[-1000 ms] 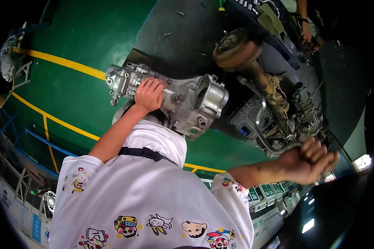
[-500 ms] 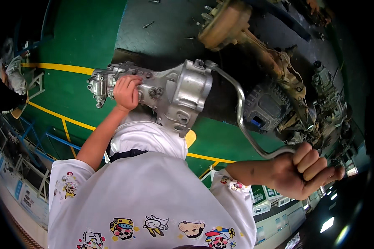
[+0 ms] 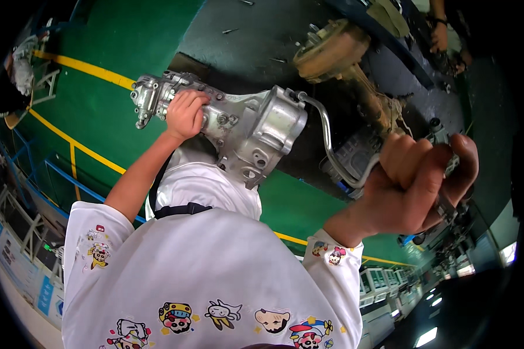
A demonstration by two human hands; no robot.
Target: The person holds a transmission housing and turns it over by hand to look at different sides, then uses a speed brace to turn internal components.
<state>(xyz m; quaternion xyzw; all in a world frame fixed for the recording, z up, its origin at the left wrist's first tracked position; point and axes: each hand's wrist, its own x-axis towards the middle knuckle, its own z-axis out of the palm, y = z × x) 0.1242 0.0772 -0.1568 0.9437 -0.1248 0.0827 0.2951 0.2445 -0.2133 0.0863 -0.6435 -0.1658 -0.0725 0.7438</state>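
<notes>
A silver metal gearbox [image 3: 239, 119] lies just ahead of my body, its wide bell-shaped end to the right. My left hand [image 3: 186, 113] rests over its narrower left part, fingers bent and pressed on the casing. In my raised right hand [image 3: 416, 186] is the end of a bent metal crank wrench [image 3: 327, 131], the fingers closed around it. The wrench's far end meets the top right corner of the gearbox's bell-shaped end; how it seats there is too small to tell.
A rusty drum [image 3: 332, 52] with an axle lies on the dark plate [image 3: 227, 58] at the far right. Partly behind my right hand sits a dark finned part [image 3: 349, 154]. Another person's hand [image 3: 439, 36] shows at top right. Yellow lines cross the green floor [image 3: 128, 35].
My right hand has swung up and closer to the camera, turning the crank wrench's grip end upward. My left hand stays on the gearbox. The view has shifted slightly.
</notes>
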